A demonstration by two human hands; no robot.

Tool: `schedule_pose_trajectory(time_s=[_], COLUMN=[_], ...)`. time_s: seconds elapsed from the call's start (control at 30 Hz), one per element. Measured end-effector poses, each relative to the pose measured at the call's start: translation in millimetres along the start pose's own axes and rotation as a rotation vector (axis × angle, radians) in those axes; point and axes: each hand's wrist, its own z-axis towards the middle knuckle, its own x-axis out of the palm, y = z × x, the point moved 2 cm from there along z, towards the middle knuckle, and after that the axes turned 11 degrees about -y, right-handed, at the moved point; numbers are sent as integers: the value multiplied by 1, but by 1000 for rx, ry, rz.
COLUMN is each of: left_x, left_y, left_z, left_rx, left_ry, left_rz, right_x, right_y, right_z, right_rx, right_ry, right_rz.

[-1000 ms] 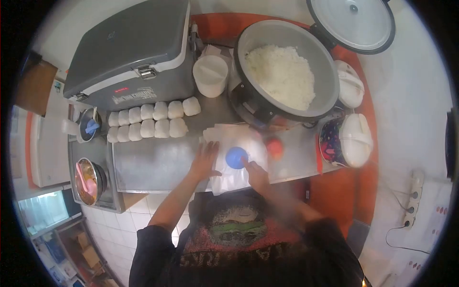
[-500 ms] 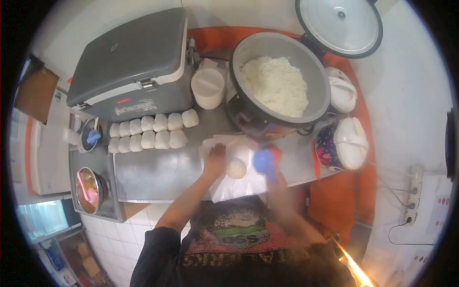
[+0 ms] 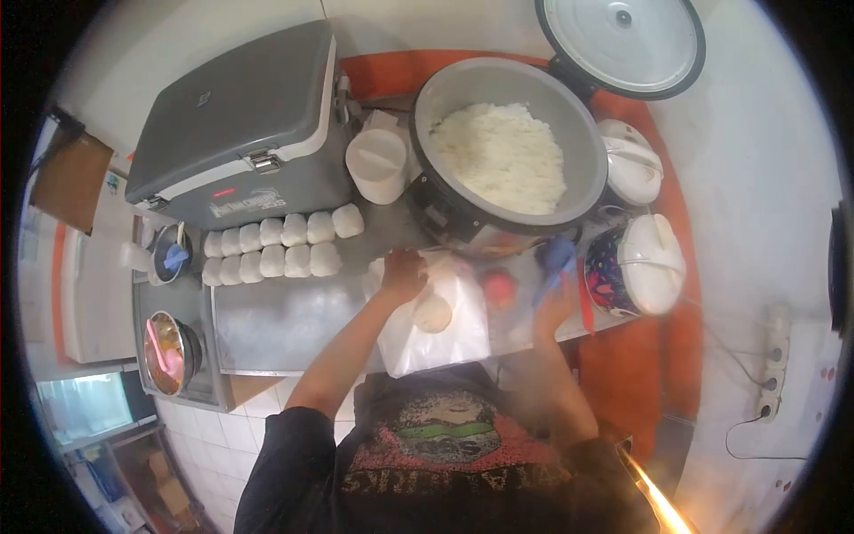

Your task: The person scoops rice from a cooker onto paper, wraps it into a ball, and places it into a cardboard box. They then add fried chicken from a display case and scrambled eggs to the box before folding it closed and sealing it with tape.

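Note:
A round mound of white rice (image 3: 433, 314) sits on a stack of white wrapping paper (image 3: 436, 349) in front of me. My left hand (image 3: 405, 274) is at the paper's upper left edge, its fingers curled on the sheet. Off to the right, my right hand (image 3: 556, 307) grips the handle of a blue scoop (image 3: 558, 255), whose head is blurred and points toward the rice cooker. Between the paper and that hand lies a small red object (image 3: 499, 288), too blurred to name.
A large open cooker (image 3: 578, 191) holds rice (image 3: 503, 160). Two rows of wrapped white bundles (image 3: 272, 261) stand before a grey cooler box (image 3: 240, 116). Lidded pots (image 3: 654, 262) stand right; a bowl with a pink ladle (image 3: 167, 354) is left. A flame (image 3: 658, 494) shows lower right.
My right hand and the blue scoop have moved right, away from the rice mound, uncovering the red object. My left hand's fingers have curled at the paper's edge.

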Motion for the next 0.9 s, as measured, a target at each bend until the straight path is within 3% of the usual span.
schedule_pose_trajectory(time_s=[0.03,0.1,0.17,0.23,0.33,0.43,0.53,0.57,0.67,0.77,0.87,0.9], left_x=[-7,-8,-14,-30,-27,-21,-21,-22,-24,-34,-23,-16], left_y=[0,-2,-10,-26,-37,-38,-39,-41,-34,-12,36,45], left_z=[-4,-23,-46,-71,-95,-106,-109,-111,-114,-107,-112,-113], left_rx=[64,146,244,352,399,369,364,365,323,57,-114,-271], left_ry=[-42,86,135,101,68,28,30,50,63,-281,1,18], left_rz=[-42,-17,-12,-25,-11,-11,15,30,24,261,49,-109], right_x=[-1,7,11,31,28,45,38,38,33,15,0,-3], right_y=[30,91,165,182,212,199,195,192,154,128,120,121], right_z=[1,-9,-4,-27,-40,-45,-56,-64,-115,-124,-123,-120], right_rx=[2,-22,-90,-151,-596,-548,-584,-726,-697,-733,-749,-756], right_ry=[11,88,360,655,866,1646,965,1077,1270,1260,1260,1251], right_rz=[5,253,392,352,435,-510,-211,-178,-155,-128,-133,-141])
